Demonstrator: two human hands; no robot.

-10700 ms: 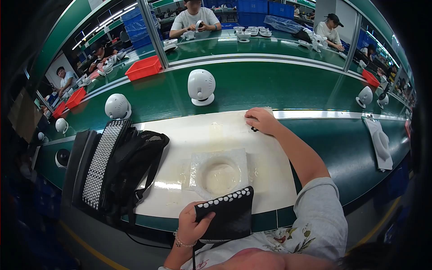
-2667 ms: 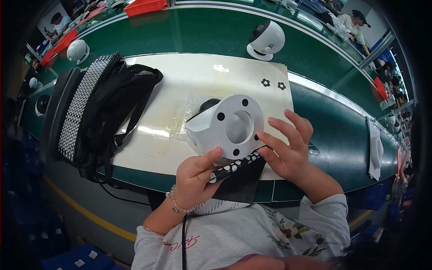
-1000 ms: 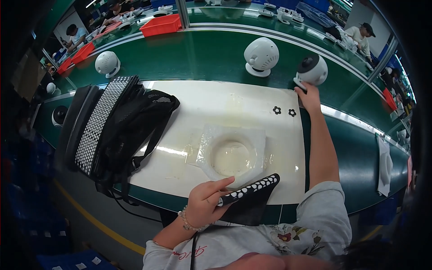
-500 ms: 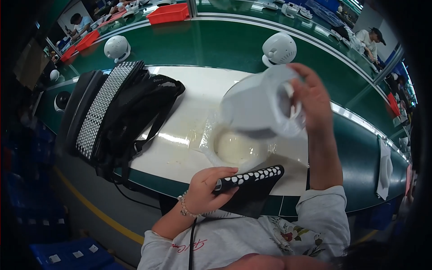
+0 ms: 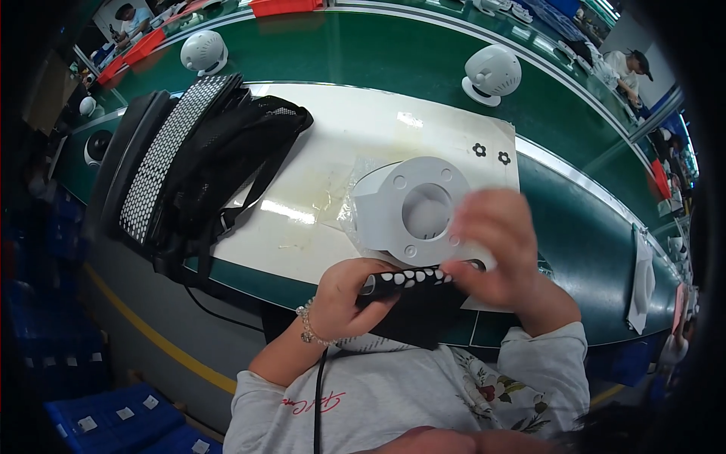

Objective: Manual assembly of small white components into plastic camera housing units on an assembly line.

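My left hand (image 5: pixel 352 297) is closed round the left end of a folded black sheet (image 5: pixel 423 314). White oval pads (image 5: pixel 421 278) line its upper edge. My right hand (image 5: pixel 503 246) is blurred by motion, its thumb over the right end of the sheet and its bent fingers near the white appliance. What it holds, if anything, I cannot make out. Just beyond the sheet, the white appliance (image 5: pixel 370 216) lies on its side on clear plastic film. Its flat ring base (image 5: pixel 387 198) faces up, with a large central hole and small round spots near its rim.
A white board (image 5: pixel 340 113) covers part of the green bench. A black mesh bag (image 5: pixel 219 159) lies at left. Two white rounded appliances (image 5: pixel 493 74) (image 5: pixel 204 51) stand beyond. Two black flower-shaped pieces (image 5: pixel 479 150) (image 5: pixel 504 157) lie on the board. A person (image 5: pixel 626 72) works at far right.
The white appliance has come down onto the board, ring base upward. My right hand has left its base and moved down to the sheet; my left hand still grips the sheet.
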